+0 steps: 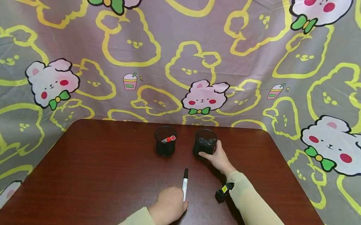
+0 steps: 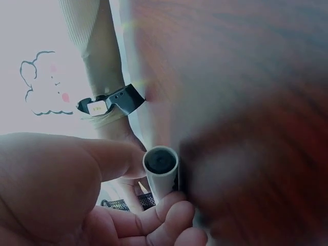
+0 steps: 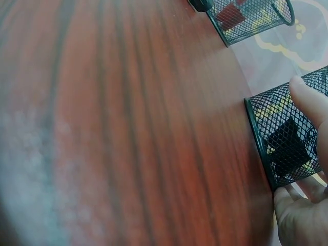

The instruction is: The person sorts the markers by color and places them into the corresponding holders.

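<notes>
In the head view, my left hand (image 1: 170,203) holds a white marker (image 1: 184,188) with a black cap, upright over the near middle of the table, cap end pointing away. The left wrist view shows the marker's round end (image 2: 161,161) pinched between thumb and fingers. Farther back, my right hand (image 1: 219,160) grips the right-hand black mesh pen cup (image 1: 199,150) from its right side. Several dark marker ends (image 1: 205,142) stand inside that cup. Seen from the right wrist, thumb and fingers lie around the mesh wall (image 3: 284,141), near its base.
A second black mesh pen cup (image 1: 165,149) stands to the left, with red-ended markers (image 1: 169,139) in it. Both cups are near the far edge of the brown wooden table (image 1: 99,169). A patterned cloth (image 1: 159,54) hangs behind and along the sides.
</notes>
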`<action>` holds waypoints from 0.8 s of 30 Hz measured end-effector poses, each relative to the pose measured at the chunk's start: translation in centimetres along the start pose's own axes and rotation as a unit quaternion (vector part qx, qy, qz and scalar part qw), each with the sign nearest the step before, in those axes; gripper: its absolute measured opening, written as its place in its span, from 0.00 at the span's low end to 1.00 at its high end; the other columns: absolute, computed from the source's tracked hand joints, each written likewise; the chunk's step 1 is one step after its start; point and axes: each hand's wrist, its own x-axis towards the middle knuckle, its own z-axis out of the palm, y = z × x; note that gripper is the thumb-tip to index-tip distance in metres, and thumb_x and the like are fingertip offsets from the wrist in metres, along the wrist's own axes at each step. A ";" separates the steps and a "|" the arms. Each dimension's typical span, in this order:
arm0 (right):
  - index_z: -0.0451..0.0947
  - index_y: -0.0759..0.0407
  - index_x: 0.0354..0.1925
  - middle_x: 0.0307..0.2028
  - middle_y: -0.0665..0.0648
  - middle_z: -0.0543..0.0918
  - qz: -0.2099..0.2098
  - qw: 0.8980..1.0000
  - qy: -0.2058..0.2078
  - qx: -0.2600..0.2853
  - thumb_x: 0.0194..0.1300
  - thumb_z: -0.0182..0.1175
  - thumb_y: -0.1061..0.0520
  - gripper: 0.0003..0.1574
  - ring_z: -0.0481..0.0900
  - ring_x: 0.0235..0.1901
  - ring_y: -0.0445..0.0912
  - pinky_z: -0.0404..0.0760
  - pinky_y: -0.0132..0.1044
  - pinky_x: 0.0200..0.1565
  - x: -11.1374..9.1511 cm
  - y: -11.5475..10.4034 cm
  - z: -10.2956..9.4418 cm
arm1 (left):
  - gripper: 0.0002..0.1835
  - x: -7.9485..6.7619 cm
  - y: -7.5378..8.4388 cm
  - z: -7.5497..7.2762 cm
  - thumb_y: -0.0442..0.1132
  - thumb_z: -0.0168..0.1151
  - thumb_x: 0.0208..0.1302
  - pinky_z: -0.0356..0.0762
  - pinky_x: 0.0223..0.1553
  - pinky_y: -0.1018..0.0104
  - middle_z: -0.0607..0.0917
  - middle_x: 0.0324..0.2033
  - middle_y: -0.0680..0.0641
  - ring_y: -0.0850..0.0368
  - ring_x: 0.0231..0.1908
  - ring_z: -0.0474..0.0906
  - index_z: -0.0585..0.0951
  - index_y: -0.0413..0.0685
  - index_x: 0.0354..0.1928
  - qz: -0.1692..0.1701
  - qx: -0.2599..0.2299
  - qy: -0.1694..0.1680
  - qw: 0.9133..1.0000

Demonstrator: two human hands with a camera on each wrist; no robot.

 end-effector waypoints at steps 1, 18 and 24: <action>0.55 0.59 0.68 0.65 0.66 0.74 0.001 1.000 0.000 -0.001 0.61 0.76 0.52 0.50 0.74 0.68 0.59 0.74 0.55 0.66 0.0 -0.1 0.0 | 0.20 0.0 0.0 -0.1 0.50 0.72 0.58 0.76 0.22 0.59 0.79 0.17 0.50 0.52 0.21 0.79 0.74 0.52 0.17 -0.001 -0.001 -0.001 1.000; 0.52 0.64 0.69 0.67 0.71 0.71 0.001 1.000 0.000 0.005 0.63 0.74 0.60 0.50 0.71 0.69 0.63 0.71 0.59 0.67 0.1 -0.2 0.1 | 0.18 -0.2 -0.9 -1.9 0.46 0.72 0.55 0.74 0.19 0.57 0.76 0.16 0.49 0.50 0.18 0.77 0.74 0.49 0.19 -0.006 -0.003 0.039 0.999; 0.53 0.61 0.69 0.66 0.69 0.73 0.004 1.000 0.001 0.008 0.63 0.74 0.58 0.49 0.72 0.69 0.61 0.72 0.57 0.67 0.1 -0.3 0.2 | 0.18 -0.1 -1.1 -2.6 0.47 0.75 0.53 0.75 0.18 0.57 0.78 0.17 0.48 0.49 0.18 0.78 0.75 0.46 0.21 -0.014 0.011 0.070 0.997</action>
